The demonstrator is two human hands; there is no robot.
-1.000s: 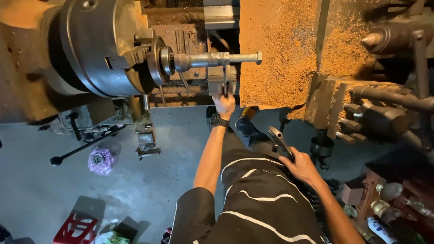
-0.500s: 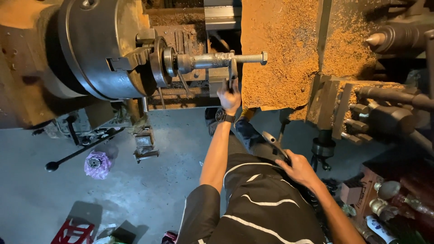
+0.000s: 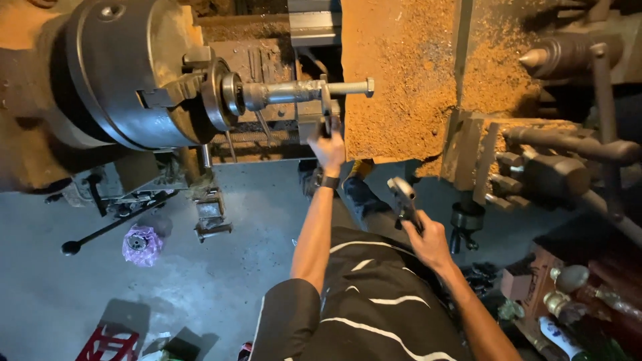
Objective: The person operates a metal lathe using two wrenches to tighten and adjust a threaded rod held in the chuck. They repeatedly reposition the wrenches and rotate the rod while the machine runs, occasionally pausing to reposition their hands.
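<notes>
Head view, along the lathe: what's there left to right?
Chuck → shaft held in it → left hand on a tool at the shaft → right hand holding a wrench → tailstock centre.

Grey concrete floor (image 3: 200, 294), dusty, lit bright at centre, dimmer toward edges. Purple-wrapped bundle (image 3: 142, 245) at 8 o'clock, long dark bar (image 3: 110, 227) just beside it. Red stool (image 3: 110, 342) at 7 o'clock, near frame edge. Orange sawdust-like chips (image 3: 401, 73) coat flat surface at 1 o'clock. Bottles and boxes (image 3: 568, 307) cluttered in shadow at 4 o'clock.
</notes>
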